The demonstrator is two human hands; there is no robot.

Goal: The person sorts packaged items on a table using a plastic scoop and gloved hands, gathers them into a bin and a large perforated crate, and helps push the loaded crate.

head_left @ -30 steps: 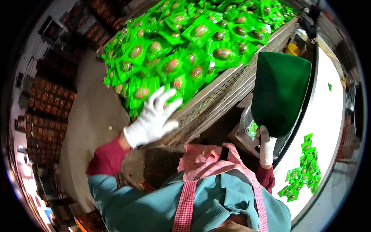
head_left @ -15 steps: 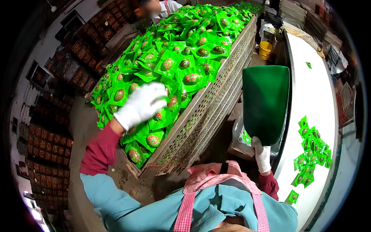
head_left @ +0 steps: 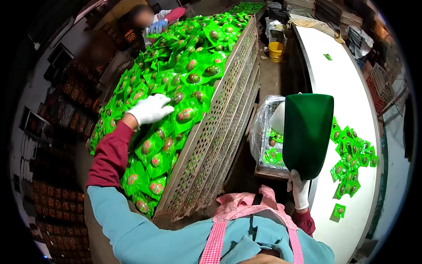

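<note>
My left hand (head_left: 151,108), in a white glove, rests on the heap of green packets (head_left: 193,66) with round brown items inside. Its fingers are bent downward and partly pressed together; whether they grip a packet is hidden. The heap fills a perforated metal crate (head_left: 220,119). My right hand (head_left: 300,190), also gloved in white, is wrapped round the lower end of a dark green scoop (head_left: 308,136). The scoop is upright in view, between the crate and a white table (head_left: 351,92). Several similar packets (head_left: 351,158) lie on that table, right of the scoop.
A plastic-lined box (head_left: 272,165) with packets stands between crate and table, partly behind the scoop. A yellow bucket (head_left: 275,52) is on the floor farther back. Across the heap, a person (head_left: 151,26) has a blue-gloved hand at its edge. Stacked trays (head_left: 57,215) stand at the left.
My left hand has gone from spread above the heap to bent fingers on it. The view has shifted, bringing the other person and more of the lined box into sight. The scoop stays in my right hand.
</note>
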